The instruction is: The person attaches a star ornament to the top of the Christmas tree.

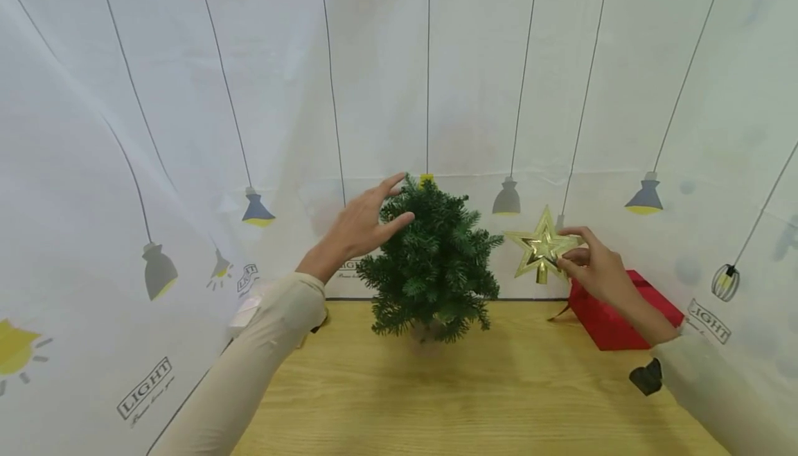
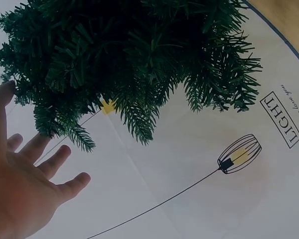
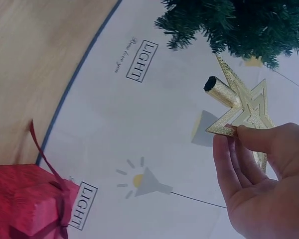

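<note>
A small green artificial tree (image 1: pixel 433 262) stands on the wooden table (image 1: pixel 474 400) near the back curtain. My left hand (image 1: pixel 368 224) is spread flat, its fingertips touching the tree's upper left branches (image 2: pixel 50 94); it holds nothing. To the right of the tree, my right hand (image 1: pixel 589 265) pinches a gold star topper (image 1: pixel 541 247) by one of its points. The star (image 3: pixel 241 107) hangs in the air with its hollow socket stub (image 3: pixel 217 88) pointing down and away from the hand.
A red gift box (image 1: pixel 614 317) with a dark ribbon (image 3: pixel 52 169) lies on the table at the right, behind my right wrist. A white curtain (image 1: pixel 187 130) printed with lamps surrounds the table on three sides. A small black object (image 1: pixel 647 376) sits by my right sleeve.
</note>
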Demonstrator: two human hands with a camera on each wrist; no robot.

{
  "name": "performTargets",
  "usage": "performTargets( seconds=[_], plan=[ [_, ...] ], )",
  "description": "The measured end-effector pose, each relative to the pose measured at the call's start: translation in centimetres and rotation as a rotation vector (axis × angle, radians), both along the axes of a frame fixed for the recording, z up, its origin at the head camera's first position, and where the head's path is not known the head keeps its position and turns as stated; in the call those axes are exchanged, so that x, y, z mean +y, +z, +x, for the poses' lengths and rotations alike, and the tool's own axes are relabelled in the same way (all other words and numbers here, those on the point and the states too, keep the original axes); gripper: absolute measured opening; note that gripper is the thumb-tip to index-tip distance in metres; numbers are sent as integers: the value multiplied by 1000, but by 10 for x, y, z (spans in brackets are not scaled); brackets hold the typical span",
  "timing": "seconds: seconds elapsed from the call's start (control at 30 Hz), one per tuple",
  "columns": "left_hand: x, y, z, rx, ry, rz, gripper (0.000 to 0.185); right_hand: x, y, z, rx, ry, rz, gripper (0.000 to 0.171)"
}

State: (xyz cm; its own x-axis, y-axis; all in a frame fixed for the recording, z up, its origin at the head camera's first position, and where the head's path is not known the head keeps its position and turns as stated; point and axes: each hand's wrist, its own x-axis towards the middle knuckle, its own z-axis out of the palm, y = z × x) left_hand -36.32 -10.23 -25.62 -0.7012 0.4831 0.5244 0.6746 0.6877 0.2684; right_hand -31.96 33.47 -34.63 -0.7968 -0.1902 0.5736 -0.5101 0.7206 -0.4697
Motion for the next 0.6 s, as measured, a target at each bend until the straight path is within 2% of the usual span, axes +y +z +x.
performTargets(
  seconds=[0.3, 0.6],
  plan=[
    [3, -1, -4, -70, -32, 28, 77, -14, 30, -2, 39, -6, 14, 53],
    [5, -5, -6, -117, -35, 11, 80, -28, 56, -1, 34, 1, 8, 51]
  ],
)
